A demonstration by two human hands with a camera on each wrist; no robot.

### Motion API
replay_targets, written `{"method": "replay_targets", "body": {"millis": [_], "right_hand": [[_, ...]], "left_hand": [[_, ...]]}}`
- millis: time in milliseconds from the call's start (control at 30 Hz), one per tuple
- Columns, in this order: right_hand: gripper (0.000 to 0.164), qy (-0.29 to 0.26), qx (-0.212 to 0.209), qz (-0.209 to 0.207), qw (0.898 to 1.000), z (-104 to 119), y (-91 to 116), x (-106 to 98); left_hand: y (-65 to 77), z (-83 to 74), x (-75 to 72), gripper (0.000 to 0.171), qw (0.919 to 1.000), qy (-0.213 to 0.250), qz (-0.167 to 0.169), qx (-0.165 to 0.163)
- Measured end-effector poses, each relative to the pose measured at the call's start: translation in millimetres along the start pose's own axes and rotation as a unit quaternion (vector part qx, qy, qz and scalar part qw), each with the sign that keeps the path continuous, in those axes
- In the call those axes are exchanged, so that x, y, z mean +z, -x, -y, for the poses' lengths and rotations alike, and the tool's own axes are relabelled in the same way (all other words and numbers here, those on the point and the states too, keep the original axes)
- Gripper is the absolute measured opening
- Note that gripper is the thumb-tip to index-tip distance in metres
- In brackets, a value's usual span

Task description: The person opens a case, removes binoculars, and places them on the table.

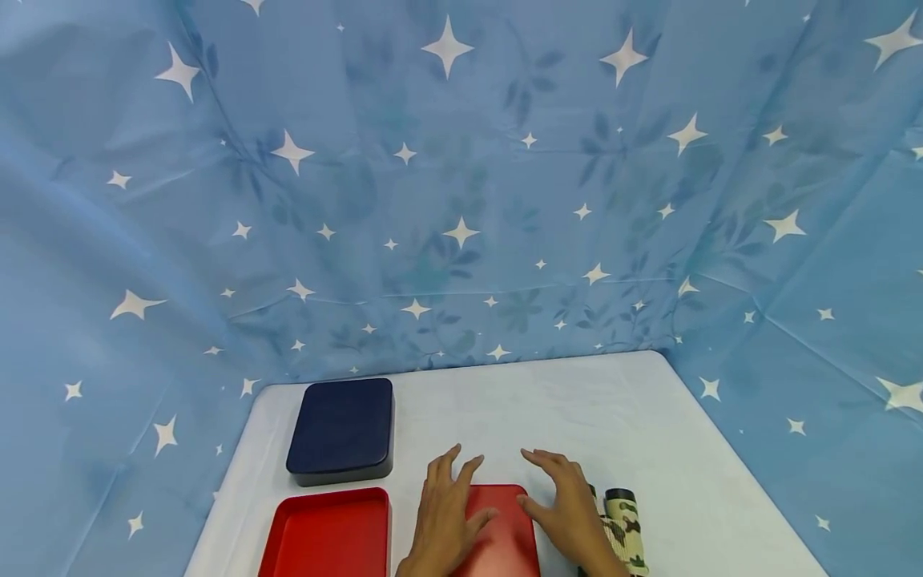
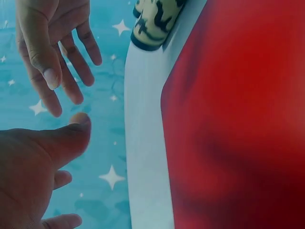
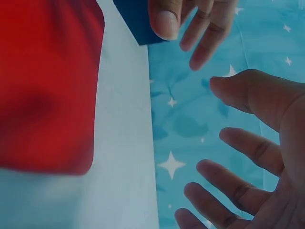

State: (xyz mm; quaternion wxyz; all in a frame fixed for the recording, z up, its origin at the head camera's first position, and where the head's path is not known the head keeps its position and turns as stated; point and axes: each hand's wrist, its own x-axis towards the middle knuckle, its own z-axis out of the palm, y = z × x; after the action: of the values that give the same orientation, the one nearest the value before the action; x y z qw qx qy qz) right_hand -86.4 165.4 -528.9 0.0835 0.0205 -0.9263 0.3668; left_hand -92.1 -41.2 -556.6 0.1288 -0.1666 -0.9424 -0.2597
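Item one: a red rectangular piece [image 1: 501,537], plain and unpatterned, lying on the white tabletop [image 1: 692,497] beneath and between your two hands. Its upper face looks flat and smooth, with rounded corners. Colour: strong red, paler towards the middle in the head view; in both wrist views, soft dark patches lie across the face. Its near end is cut off by the head view's lower edge, and its thickness cannot be told.

Your left hand [image 1: 445,513]: fingers spread and slightly bent, thumb held apart, nothing gripped; it overlaps the piece's left edge in the head view.

Your right hand [image 1: 570,513]: fingers and thumb likewise apart, holding nothing, at the piece's right edge. The two hands face each other without touching.

Left of your left hand: one red tray [image 1: 339,491], shallow, with a raised rim and rounded corners. Beyond the tray, farther from that hand: one navy box [image 1: 342,425], flat-topped, with a dark grey side.

Just beside your right hand, on its right: camouflage cylinders [image 1: 629,533] in cream, green and brown with dark ends, partly hidden by that hand.

Beyond both hands: a blue sheet [image 1: 375,264] with white stars and leaf shapes.
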Motion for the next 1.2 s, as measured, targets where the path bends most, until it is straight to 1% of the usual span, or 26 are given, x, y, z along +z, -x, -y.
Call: {"method": "replay_targets", "body": {"millis": [133,300,367,633,733,800,967,1033,1200], "right_hand": [[0.059,-0.003,-0.021,0.006,1.000,6.9,-6.4,9.2],[0.058,0.011,-0.033,0.019,0.999,16.1,-13.4,20.0],[0.057,0.012,-0.040,0.026,0.999,20.8,-16.4,24.4],[0.058,-0.006,-0.073,0.042,0.996,39.6,-28.6,41.1],[0.059,-0.007,-0.084,0.043,0.995,46.7,-33.2,46.0],[0.060,-0.009,-0.084,0.046,0.995,51.5,-35.6,48.6],[0.061,-0.019,-0.089,0.058,0.994,64.1,-44.4,57.3],[0.062,-0.021,-0.093,0.061,0.994,69.1,-47.9,61.9],[0.065,-0.023,-0.102,0.063,0.993,81.9,-55.4,73.7]], "left_hand": [[-1.9,10.3,-9.0,0.071,0.9996,-0.018,-0.019,0.006],[-3.5,22.9,-18.1,0.068,0.9979,-0.041,-0.049,0.008],[-3.9,28.1,-21.9,0.068,0.9975,-0.043,-0.055,0.004],[-5.9,47.8,-35.8,0.063,0.9971,-0.045,-0.059,-0.013],[-7.0,54.5,-40.5,0.062,0.9965,-0.045,-0.070,-0.011],[-7.8,59.3,-43.5,0.063,0.9955,-0.050,-0.080,-0.006],[-11.2,74.5,-52.5,0.064,0.9921,-0.068,-0.104,-0.017],[-12.6,81.0,-56.1,0.065,0.9918,-0.070,-0.103,-0.027],[-14.6,94.3,-64.1,0.065,0.9932,-0.068,-0.081,-0.049]]}}
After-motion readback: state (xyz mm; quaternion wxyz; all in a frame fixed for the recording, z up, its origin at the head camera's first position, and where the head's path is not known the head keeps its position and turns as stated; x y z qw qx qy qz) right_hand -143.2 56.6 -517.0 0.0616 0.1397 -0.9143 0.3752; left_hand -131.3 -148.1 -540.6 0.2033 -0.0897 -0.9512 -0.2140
